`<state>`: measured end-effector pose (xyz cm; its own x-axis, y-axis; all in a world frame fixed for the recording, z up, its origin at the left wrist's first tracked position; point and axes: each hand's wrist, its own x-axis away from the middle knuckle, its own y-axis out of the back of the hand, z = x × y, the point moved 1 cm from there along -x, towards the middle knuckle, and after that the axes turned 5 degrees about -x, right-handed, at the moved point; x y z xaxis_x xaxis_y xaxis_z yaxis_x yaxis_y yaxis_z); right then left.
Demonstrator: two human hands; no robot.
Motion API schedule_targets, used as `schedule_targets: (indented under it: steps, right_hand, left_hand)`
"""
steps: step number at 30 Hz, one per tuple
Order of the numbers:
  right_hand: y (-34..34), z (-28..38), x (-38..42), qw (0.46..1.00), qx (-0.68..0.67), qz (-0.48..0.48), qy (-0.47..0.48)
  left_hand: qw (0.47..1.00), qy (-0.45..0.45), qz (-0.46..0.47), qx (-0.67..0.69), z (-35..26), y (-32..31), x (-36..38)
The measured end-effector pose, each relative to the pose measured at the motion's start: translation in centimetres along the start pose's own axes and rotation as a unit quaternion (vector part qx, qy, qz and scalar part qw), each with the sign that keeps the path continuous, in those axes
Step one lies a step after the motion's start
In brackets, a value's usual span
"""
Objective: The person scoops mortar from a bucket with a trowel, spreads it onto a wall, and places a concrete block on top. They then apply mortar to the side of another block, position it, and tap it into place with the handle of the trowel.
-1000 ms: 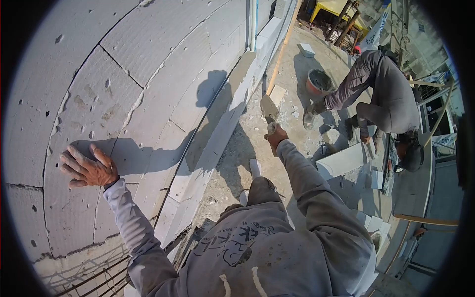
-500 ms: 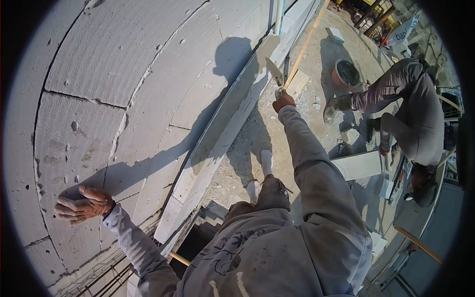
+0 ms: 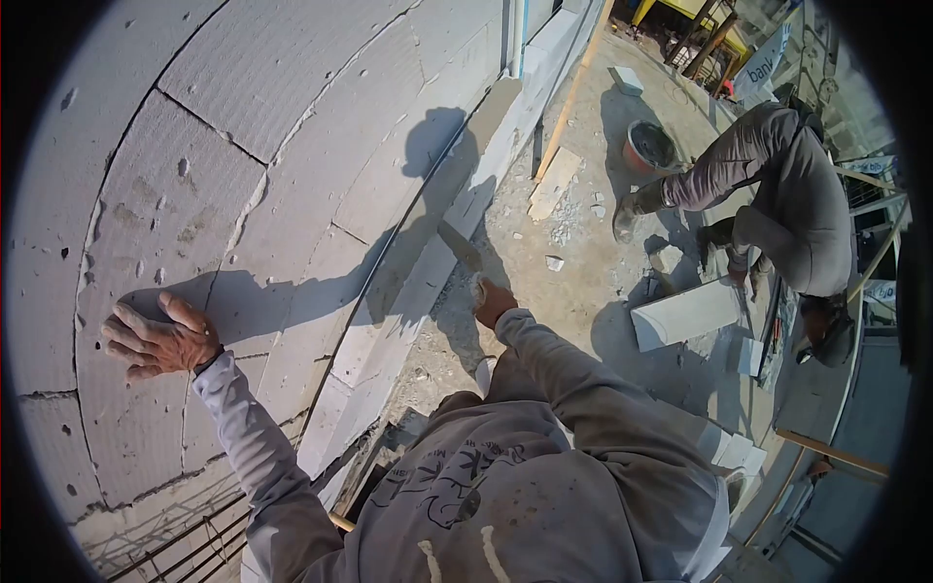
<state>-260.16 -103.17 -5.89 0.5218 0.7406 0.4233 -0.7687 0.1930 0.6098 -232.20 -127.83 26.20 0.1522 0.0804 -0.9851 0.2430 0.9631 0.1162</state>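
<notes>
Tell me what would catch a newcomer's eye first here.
Probably the big pale block wall filling the left side, with a sharp head-and-arm shadow across it and the person's dusty left hand spread against it. Next, the trowel in the right hand, near the centre. To the right, a co-worker bends low beside a pale slab.

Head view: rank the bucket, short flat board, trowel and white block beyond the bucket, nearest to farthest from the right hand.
1. Trowel: in the right hand.
2. Short flat board: on the ground ahead.
3. Bucket: ahead, farther right.
4. White block: on the ground beyond the bucket.
</notes>
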Motion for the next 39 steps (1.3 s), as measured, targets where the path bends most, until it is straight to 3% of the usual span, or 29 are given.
schedule_targets:
  steps: [2,4,7,8,11,13,16,19,22,26,27,28,29,30,31,32,34,36,37,39]
  right_hand:
    - [-0.5,-0.1,1.9,0.999,-0.014,0.042,-0.013]
    - [-1.0,-0.6,3.5,0.991,-0.042,0.123,0.034]
    - [0.2,-1.3,6.9,0.987,-0.068,0.139,0.039]
    - [0.5,-2.4,8.0,0.983,-0.110,0.147,-0.005]
    - [2.4,-6.3,11.9,0.994,-0.102,0.022,0.019]
    - [5.8,-7.8,15.7,0.982,-0.170,0.019,-0.086]
    - [7.2,-13.7,21.0,0.970,-0.172,-0.068,-0.157]
    - [7.8,-18.1,27.2,0.924,-0.249,-0.141,-0.252]
    - [4.6,-24.6,31.7,0.873,-0.229,-0.177,-0.393]
    - [5.4,-23.4,39.9,0.792,-0.313,-0.203,-0.483]
    - [5.3,-23.2,42.0,0.780,-0.323,-0.213,-0.492]
    - [5.4,-23.3,44.1,0.824,-0.242,-0.197,-0.474]
    - [5.6,-23.0,46.4,0.861,-0.156,-0.175,-0.451]
    - [6.3,-22.2,49.1,0.821,-0.239,-0.268,-0.443]
    - [7.3,-20.7,52.0,0.768,-0.318,-0.356,-0.427]
    - [9.2,-18.6,54.7,0.748,-0.335,-0.399,-0.412]
    - [11.1,-18.3,59.7,0.691,-0.380,-0.472,-0.393]
    - [11.9,-19.9,64.3,0.646,-0.409,-0.508,-0.396]
    - [12.4,-20.8,66.4,0.619,-0.395,-0.539,-0.413]
    - [13.4,-24.6,69.8,0.579,-0.382,-0.575,-0.433]
  left_hand:
    - [1.000,0.004,0.003,-0.002,0.3,0.2,0.2]
    - [1.000,0.008,0.004,0.009,0.3,0.2,0.2]
    - [1.000,0.003,0.000,0.015,0.4,0.4,0.1]
    - [1.000,0.003,-0.002,0.030,0.4,0.6,0.0]
    - [0.998,0.009,-0.018,0.058,0.2,1.0,-0.2]
    - [0.997,0.010,-0.024,0.071,0.2,1.4,-0.2]
    - [0.997,0.009,-0.037,0.072,0.6,0.8,0.3]
    - [0.990,0.085,-0.027,0.112,-0.7,0.0,1.2]
    - [0.975,0.108,0.007,0.193,-7.6,-1.1,2.5]
    - [0.940,0.097,0.109,0.309,-18.7,1.0,6.4]
    - [0.924,0.057,0.192,0.325,-22.3,2.4,7.2]
    - [0.902,0.013,0.273,0.334,-25.7,4.1,8.7]
    - [0.820,-0.006,0.338,0.462,-28.8,3.5,12.0]
    - [0.698,-0.032,0.403,0.591,-32.2,9.4,10.7]
    - [0.601,-0.030,0.455,0.656,-34.8,11.4,12.9]
    - [0.524,-0.013,0.545,0.654,-36.6,15.8,12.7]
    - [0.417,-0.086,0.587,0.688,-40.2,19.0,16.4]
    - [0.406,-0.227,0.570,0.677,-42.8,24.9,17.3]
    - [0.398,-0.236,0.568,0.681,-43.7,27.0,18.3]
    - [0.265,-0.287,0.669,0.633,-45.7,31.4,20.9]
